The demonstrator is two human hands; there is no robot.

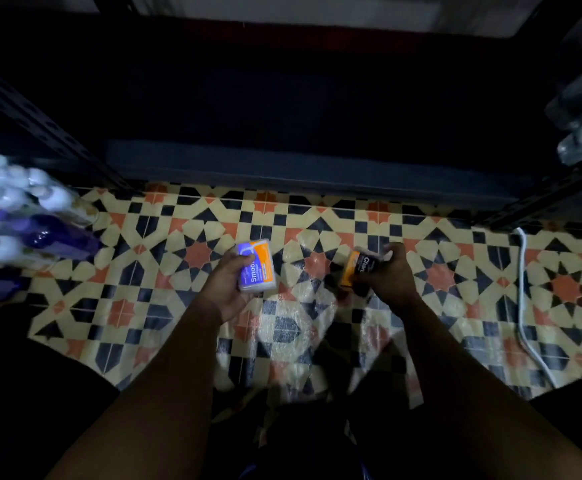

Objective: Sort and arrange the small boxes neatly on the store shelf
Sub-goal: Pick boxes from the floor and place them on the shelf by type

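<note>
My left hand (229,282) grips a small purple, white and orange box (256,266) with its printed face up. In my right hand (391,275) is a small black and orange box (360,270), fingers curled round it. Both boxes hang above the patterned floor, a short gap between them. The dark blue front edge of the low store shelf (300,168) runs across the view just beyond my hands. The shelf's inside is too dark to make out.
A clear plastic bag (296,327) lies on the patterned tile floor (456,271) under my hands. Blurred purple and white bottles (23,220) crowd the left. A white cable (525,306) trails at the right. Dark metal shelf uprights (50,133) stand at both sides.
</note>
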